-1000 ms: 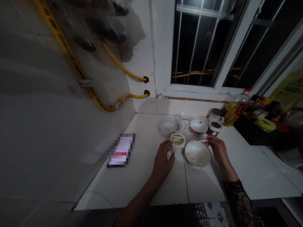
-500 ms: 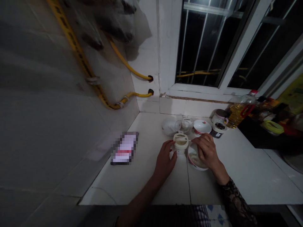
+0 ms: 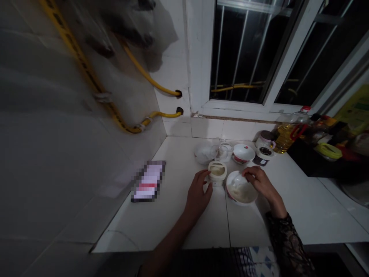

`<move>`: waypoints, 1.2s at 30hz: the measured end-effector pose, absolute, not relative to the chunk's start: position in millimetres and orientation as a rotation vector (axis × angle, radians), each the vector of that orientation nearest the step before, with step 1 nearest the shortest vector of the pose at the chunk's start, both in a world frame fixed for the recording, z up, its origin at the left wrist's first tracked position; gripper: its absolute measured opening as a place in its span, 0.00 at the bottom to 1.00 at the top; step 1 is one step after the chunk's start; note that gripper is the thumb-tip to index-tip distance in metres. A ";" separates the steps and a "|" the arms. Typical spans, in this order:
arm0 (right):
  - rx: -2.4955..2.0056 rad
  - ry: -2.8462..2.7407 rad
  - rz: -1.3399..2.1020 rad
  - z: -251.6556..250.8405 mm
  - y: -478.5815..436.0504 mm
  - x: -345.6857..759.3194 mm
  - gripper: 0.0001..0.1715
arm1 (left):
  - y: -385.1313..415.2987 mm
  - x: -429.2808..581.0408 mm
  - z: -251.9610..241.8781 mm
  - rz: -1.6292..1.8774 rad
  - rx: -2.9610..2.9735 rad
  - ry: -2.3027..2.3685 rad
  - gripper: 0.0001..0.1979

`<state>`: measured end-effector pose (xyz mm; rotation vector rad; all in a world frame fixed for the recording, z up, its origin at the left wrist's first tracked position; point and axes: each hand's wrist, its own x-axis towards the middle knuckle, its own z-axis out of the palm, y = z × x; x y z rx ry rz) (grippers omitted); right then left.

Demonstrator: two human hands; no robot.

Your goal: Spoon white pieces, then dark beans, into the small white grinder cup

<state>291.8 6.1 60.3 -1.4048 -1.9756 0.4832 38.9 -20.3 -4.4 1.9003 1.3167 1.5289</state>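
My left hand [image 3: 198, 190] has its curved fingers and thumb against the left side of a small cream-coloured jar [image 3: 217, 181]. The jar's top is uncovered, and pale contents show inside. In my right hand [image 3: 259, 182] a small whitish spoon [image 3: 240, 179] is pinched by its handle end. Its scoop end points left and down over a white bowl [image 3: 228, 189] with a red pattern outside. Pale, powdery-looking stuff lies in the bowl. The bowl stands just right of the jar, on the white tiled counter [image 3: 178, 215].
Behind the jar are clear containers [image 3: 204, 152], a second patterned bowl [image 3: 243, 154] and a dark-filled jar [image 3: 263, 156]. An oil bottle [image 3: 285, 136] stands at the back right, near a black rack [image 3: 305, 157]. A blurred phone [image 3: 149, 181] lies left. Yellow pipes [image 3: 135, 129] run along the wall.
My right hand has moved the spoon from over the jar to over the bowl. My left hand stays at the jar. The whole view has shifted slightly.
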 end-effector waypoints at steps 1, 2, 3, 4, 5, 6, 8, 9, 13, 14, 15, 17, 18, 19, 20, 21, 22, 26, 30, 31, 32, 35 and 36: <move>-1.401 -1.984 0.533 60.1 5.5 287.7 0.13 | -20.3 38.7 -4.3 1.531 1.898 1.318 0.20; -1.394 -1.976 0.583 59.8 5.1 284.2 0.13 | -20.3 38.6 -4.1 1.530 1.898 1.316 0.20; -1.387 -1.953 0.631 59.7 5.0 281.8 0.12 | -20.2 38.4 -3.9 1.529 1.901 1.314 0.20; -1.384 -1.916 0.680 59.7 5.2 280.7 0.12 | -20.1 38.2 -3.6 1.527 1.904 1.311 0.20; -1.387 -1.866 0.728 59.8 5.7 280.9 0.11 | -20.0 38.1 -3.4 1.524 1.907 1.310 0.20; -1.395 -1.804 0.772 59.9 6.3 282.0 0.11 | -19.9 38.1 -3.2 1.524 1.906 1.310 0.20; -1.420 -1.673 0.832 60.3 7.6 285.8 0.10 | -19.7 38.1 -3.2 1.529 1.900 1.311 0.20; -1.428 -1.617 0.844 60.5 8.2 287.7 0.09 | -19.7 38.1 -3.2 1.532 1.895 1.311 0.20; -1.451 -1.515 0.831 61.6 8.1 290.6 0.09 | -19.9 37.6 -3.8 1.524 1.895 1.308 0.19; -1.462 -1.507 0.823 61.9 7.7 290.3 0.09 | -20.0 37.2 -4.0 1.519 1.899 1.309 0.19; -1.471 -1.500 0.816 62.2 7.3 289.8 0.09 | -20.0 36.9 -4.1 1.514 1.903 1.310 0.19; -1.476 -1.485 0.818 62.6 7.0 289.0 0.09 | -19.9 36.1 -4.3 1.508 1.914 1.304 0.19; -1.469 -1.472 0.829 62.7 7.2 288.9 0.09 | -19.9 35.9 -4.4 1.507 1.918 1.300 0.19; -1.461 -1.457 0.844 62.8 7.7 289.1 0.09 | -19.8 35.7 -4.5 1.507 1.920 1.298 0.19; -1.451 -1.442 0.865 62.8 8.5 289.4 0.09 | -19.7 35.6 -4.6 1.508 1.920 1.298 0.19; -1.439 -1.422 0.887 62.7 9.5 289.8 0.09 | -19.6 35.6 -4.6 1.509 1.917 1.301 0.19; -1.431 -1.399 0.907 62.5 10.5 290.2 0.09 | -19.6 35.6 -4.5 1.510 1.915 1.305 0.19; -1.429 -1.298 0.966 61.4 13.6 291.4 0.08 | -20.0 35.4 -4.0 1.500 1.914 1.302 0.19; -1.417 -1.260 0.983 62.4 13.1 294.0 0.08 | -19.9 36.1 -4.6 1.507 1.903 1.301 0.19; -1.405 -1.246 0.984 63.2 13.0 294.8 0.08 | -19.8 36.5 -5.0 1.514 1.899 1.306 0.19; -1.390 -1.233 0.985 64.4 13.1 295.4 0.08 | -19.6 36.8 -5.3 1.516 1.898 1.310 0.19; -1.327 -1.213 0.937 68.8 14.9 292.7 0.08 | -19.1 37.5 -6.1 1.503 1.901 1.314 0.19; -1.307 -1.214 0.904 70.2 15.5 289.6 0.08 | -18.9 37.4 -6.1 1.503 1.900 1.315 0.19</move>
